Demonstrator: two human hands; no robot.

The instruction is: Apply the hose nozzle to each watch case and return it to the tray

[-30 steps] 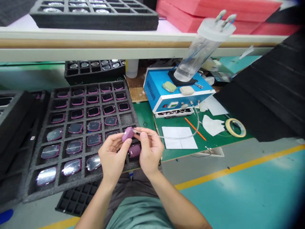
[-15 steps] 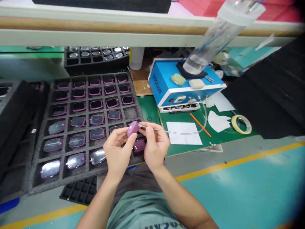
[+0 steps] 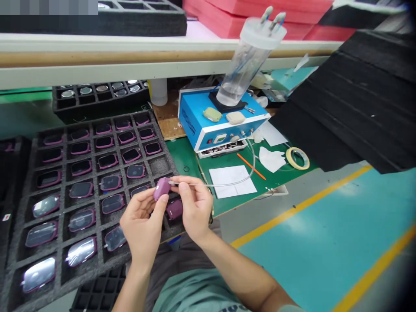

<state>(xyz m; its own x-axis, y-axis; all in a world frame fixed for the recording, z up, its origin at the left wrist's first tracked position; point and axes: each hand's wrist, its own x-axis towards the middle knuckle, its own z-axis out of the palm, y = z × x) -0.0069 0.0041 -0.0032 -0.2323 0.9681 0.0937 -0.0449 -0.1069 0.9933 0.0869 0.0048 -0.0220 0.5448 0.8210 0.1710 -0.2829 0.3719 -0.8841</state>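
Between the thumb and fingers of my left hand [image 3: 143,223] is a purple watch case [image 3: 161,190], tilted on edge over the tray's right side. My right hand [image 3: 197,211] pinches the end of a thin clear tube [image 3: 227,185], whose tip meets the case's upper right edge; whether it goes inside, I cannot tell. Below, another purple watch case [image 3: 174,209] lies back up, partly hidden by my hands. The grey foam tray [image 3: 157,165] holds rows of purple-framed watch cases with dark or film-covered faces.
The tube runs to a blue control box [image 3: 190,110] bearing a clear cylinder [image 3: 235,73] of liquid and two small cases. White paper [image 3: 232,181], an orange stick [image 3: 251,166] and a tape roll [image 3: 297,158] lie rightward. A shelf edge [image 3: 130,69] crosses above; black sheeting [image 3: 344,99] hangs right.
My view has shifted right and slightly up, so the bench things appear further left. Both hands keep the same hold on the watch case and tube.
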